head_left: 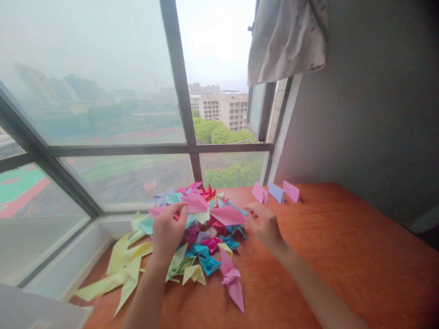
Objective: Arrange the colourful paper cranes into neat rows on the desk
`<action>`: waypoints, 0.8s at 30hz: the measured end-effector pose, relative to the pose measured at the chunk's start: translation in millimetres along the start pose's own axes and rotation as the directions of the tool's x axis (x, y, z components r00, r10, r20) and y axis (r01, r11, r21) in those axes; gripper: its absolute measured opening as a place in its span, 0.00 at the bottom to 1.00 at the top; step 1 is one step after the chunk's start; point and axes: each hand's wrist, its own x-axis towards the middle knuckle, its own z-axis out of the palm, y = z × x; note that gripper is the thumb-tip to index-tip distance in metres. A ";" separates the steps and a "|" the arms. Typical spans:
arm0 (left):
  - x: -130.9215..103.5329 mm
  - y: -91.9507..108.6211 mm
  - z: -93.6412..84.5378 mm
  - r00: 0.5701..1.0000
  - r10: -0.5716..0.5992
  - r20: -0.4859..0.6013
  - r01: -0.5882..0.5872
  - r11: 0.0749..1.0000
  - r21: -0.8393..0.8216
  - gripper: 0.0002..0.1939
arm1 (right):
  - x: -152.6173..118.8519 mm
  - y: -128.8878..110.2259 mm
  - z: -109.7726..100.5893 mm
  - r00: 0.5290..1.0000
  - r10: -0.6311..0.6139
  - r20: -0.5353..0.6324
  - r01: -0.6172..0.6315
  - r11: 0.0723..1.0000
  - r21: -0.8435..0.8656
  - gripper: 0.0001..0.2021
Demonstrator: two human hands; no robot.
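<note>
My left hand (170, 227) is closed in a pinch at the edge of a pink folded paper (196, 204). To its right, a second pink folded paper flap (228, 215) reaches the pinched fingertips of my right hand (264, 225). Whether both pink parts belong to one piece, I cannot tell. Beneath and around them lies a heap of colourful origami, with a blue folded piece (209, 265) and a magenta one (211, 244) among it. Nearer me are a pink twisted paper figure (232, 279) and a yellow-green paper pinwheel (128, 269).
Three small folded papers, pink (259, 193), blue (276, 192) and pink (291, 191), stand in a row at the back of the brown wooden table (329, 246). Large window panes with a dark frame (120, 151) border the far and left sides. A curtain (288, 41) hangs above right.
</note>
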 end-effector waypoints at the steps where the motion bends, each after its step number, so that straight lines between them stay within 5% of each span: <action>1: -2.3 4.6 1.4 0.999 0.032 -0.023 -0.032 0.999 -0.028 0.12 | 6.7 -10.6 5.5 0.998 -0.058 0.038 0.059 0.998 -0.014 0.10; 7: -23.8 38.6 11.0 0.923 0.384 -0.033 -0.383 0.904 -0.191 0.09 | 56.0 -50.1 70.6 0.885 -0.272 0.379 0.325 0.942 -0.085 0.09; 10: -31.3 46.3 13.4 0.890 0.457 -0.003 -0.444 0.863 -0.241 0.09 | 73.0 -49.8 99.3 0.819 -0.287 0.497 0.377 0.922 -0.089 0.07; 12: -33.5 47.3 14.2 0.896 0.443 -0.009 -0.429 0.863 -0.265 0.10 | 77.8 -48.7 105.5 0.823 -0.273 0.498 0.366 0.926 -0.097 0.08; 15: -34.4 47.3 14.9 0.907 0.421 -0.011 -0.406 0.868 -0.285 0.10 | 75.9 -47.2 93.4 0.881 -0.260 0.394 0.315 0.945 -0.082 0.11; 19: -33.5 49.9 13.3 0.920 0.391 -0.031 -0.382 0.875 -0.299 0.10 | 61.0 -34.8 52.1 0.984 -0.154 0.091 0.148 0.986 0.070 0.10; 24: -28.7 53.7 9.3 0.969 0.224 -0.107 -0.248 0.898 -0.362 0.09 | 31.4 -3.2 -3.6 0.987 0.158 -0.010 -0.146 0.930 0.337 0.09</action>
